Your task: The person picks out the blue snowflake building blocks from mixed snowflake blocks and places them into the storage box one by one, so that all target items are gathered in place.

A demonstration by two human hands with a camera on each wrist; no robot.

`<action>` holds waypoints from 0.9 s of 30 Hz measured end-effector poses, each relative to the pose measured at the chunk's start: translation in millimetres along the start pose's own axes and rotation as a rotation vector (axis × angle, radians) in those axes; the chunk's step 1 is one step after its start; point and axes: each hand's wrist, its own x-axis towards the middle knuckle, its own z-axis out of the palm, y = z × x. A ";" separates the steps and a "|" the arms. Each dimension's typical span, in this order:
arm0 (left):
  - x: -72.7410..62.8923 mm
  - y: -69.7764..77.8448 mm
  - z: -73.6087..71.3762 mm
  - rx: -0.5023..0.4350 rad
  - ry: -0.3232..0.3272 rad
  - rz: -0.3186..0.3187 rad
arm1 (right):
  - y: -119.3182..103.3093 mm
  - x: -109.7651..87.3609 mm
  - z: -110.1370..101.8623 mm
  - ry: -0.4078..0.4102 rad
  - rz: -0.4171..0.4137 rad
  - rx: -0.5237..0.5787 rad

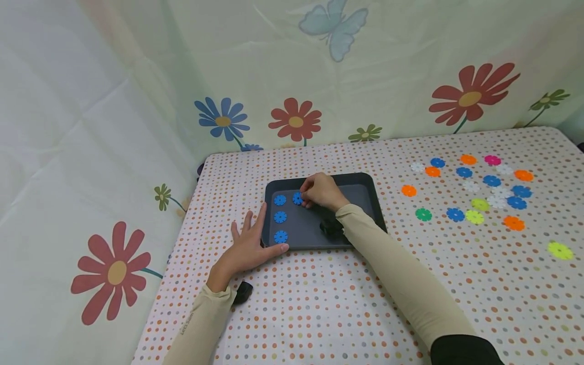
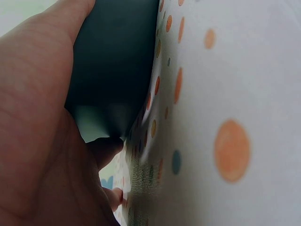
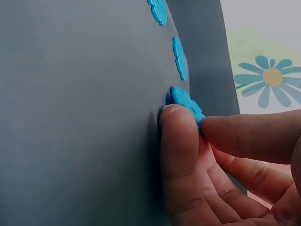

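Note:
A dark grey baking tray (image 1: pixel 319 247) lies on the dotted cloth. Inside it, along the left side, three blue flower-shaped plastic discs (image 1: pixel 280 217) form a column. My right hand (image 1: pixel 325 192) pinches another blue disc (image 1: pixel 297 198) between thumb and fingers, just right of the column's far disc. In the right wrist view this held disc (image 3: pixel 188 104) is tilted, close to the tray floor. My left hand (image 1: pixel 248 249) has its fingers spread and steadies the tray's near left corner, with the thumb along the front rim. The left wrist view shows the tray's dark outer wall (image 2: pixel 115 52) against the palm.
Several loose flower discs in orange (image 1: pixel 408 190), green (image 1: pixel 423 214), blue (image 1: pixel 455 214), white (image 1: pixel 497 201), yellow (image 1: pixel 560 250) and pink (image 1: pixel 493 160) lie scattered to the tray's right. A flowered curtain (image 1: pixel 365 76) hangs behind the table.

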 end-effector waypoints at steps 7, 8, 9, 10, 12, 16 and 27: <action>0.6 -0.8 0.3 0.010 0.008 0.004 | -0.2 1.3 2.7 0.032 0.007 -0.026; 0.6 -0.9 0.4 0.009 0.005 0.002 | -0.7 0.9 2.9 0.033 0.012 -0.031; 0.6 -1.2 0.6 0.009 0.003 0.002 | -1.3 0.3 3.0 0.034 0.015 -0.039; 0.7 -1.4 0.7 0.010 0.002 0.001 | -1.7 -0.1 3.1 0.035 0.017 -0.048; 0.7 -1.6 0.7 0.008 -0.002 0.000 | -2.5 -0.6 3.3 0.035 0.020 -0.064; 0.7 -2.3 0.9 0.004 0.004 0.004 | -3.9 -0.7 3.0 0.029 0.011 -0.113; 0.9 -4.5 2.1 0.003 0.010 0.015 | -2.0 3.5 4.0 0.018 0.021 -0.233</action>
